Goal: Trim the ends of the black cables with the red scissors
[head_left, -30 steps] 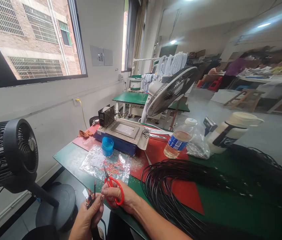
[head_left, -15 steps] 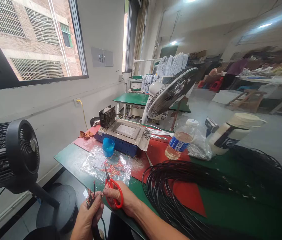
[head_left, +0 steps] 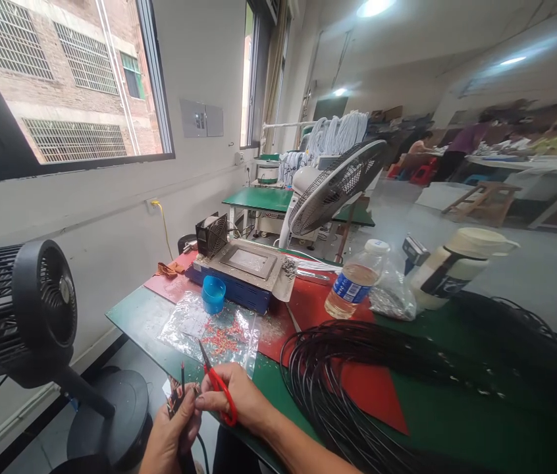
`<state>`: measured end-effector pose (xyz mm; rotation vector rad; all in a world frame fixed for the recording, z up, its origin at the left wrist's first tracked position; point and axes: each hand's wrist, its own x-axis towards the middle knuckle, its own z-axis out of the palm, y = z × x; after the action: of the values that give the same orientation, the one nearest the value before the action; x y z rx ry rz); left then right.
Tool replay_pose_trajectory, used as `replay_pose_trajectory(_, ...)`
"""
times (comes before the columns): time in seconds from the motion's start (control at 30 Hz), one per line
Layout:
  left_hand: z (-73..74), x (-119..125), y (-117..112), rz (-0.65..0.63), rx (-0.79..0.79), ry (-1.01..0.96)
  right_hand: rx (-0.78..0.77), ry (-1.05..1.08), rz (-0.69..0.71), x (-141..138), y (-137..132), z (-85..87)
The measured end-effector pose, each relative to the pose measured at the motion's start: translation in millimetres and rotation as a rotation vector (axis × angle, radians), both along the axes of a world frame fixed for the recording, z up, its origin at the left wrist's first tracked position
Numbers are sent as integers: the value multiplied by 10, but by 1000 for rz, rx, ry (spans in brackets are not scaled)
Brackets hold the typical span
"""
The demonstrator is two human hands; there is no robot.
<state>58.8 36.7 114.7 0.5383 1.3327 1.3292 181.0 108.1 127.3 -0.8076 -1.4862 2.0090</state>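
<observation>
My left hand [head_left: 174, 424] is closed around a bundle of black cables [head_left: 176, 399] whose stripped ends show reddish wires; one cable end sticks up above the rest. Red-handled scissors [head_left: 219, 387] sit in my right hand [head_left: 236, 395], their pointed blades up and to the left. The right thumb and fingertips meet the cable ends beside my left thumb. Whether they pinch a single wire is too small to tell. Just beyond the hands, a clear plastic bag [head_left: 180, 327] lies flat with many tiny red and yellow bits [head_left: 223, 339] on it.
A blue cup [head_left: 214, 294] stands before a blue-sided heating box [head_left: 239, 289] with a small fan. To the right lie coiled black cables [head_left: 318, 368], a water bottle [head_left: 352, 283] and a cream jug [head_left: 456, 266]. A black fan [head_left: 22, 309] stands left; people work far back.
The scissors have tilted further left and slid lower in my right hand, which has turned and moved slightly left. The left hand has shifted a little left and down, still holding the cables.
</observation>
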Motion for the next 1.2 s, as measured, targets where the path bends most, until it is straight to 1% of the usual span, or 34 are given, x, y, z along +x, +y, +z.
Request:
replay_pose_trajectory(0.1, 39, 30, -13, -20, 32, 6, 67, -26, -47, 3, -4, -23)
replay_pose_trajectory(0.2, 67, 60, -17, -19, 44, 25, 93, -13, -73, 5, -6, -29)
replay_pose_trajectory(0.33, 32, 62, -13, 7, 12, 17, 6, 70, -141, -1, -2, -5)
replay_pose_trajectory(0.4, -3, 45, -13, -6, 2, 12, -48, 107, -161, -2, 5, 11)
replay_pose_trajectory(0.53, -53, 2, -16, -94, -18, 19, -73, 133, -114, 7, 14, 15)
replay_pose_trajectory(0.67, -50, -7, -21, -146, -27, 23, -54, 160, -65, 11, 6, 2)
replay_pose_trajectory(0.77, -18, 6, -24, -125, -29, 7, -39, 165, -69, 14, 8, 13)
replay_pose_trajectory(0.93, 34, 31, -23, -34, -5, 14, -53, 147, -122, 19, 16, 45)
replay_pose_trajectory(1.03, 38, 38, -23, 8, 3, 9, -77, 139, -121, 12, 7, 53)
replay_pose_trajectory(1.2, 18, 43, -26, 35, 16, 24, -88, 140, -98, -1, -4, 45)
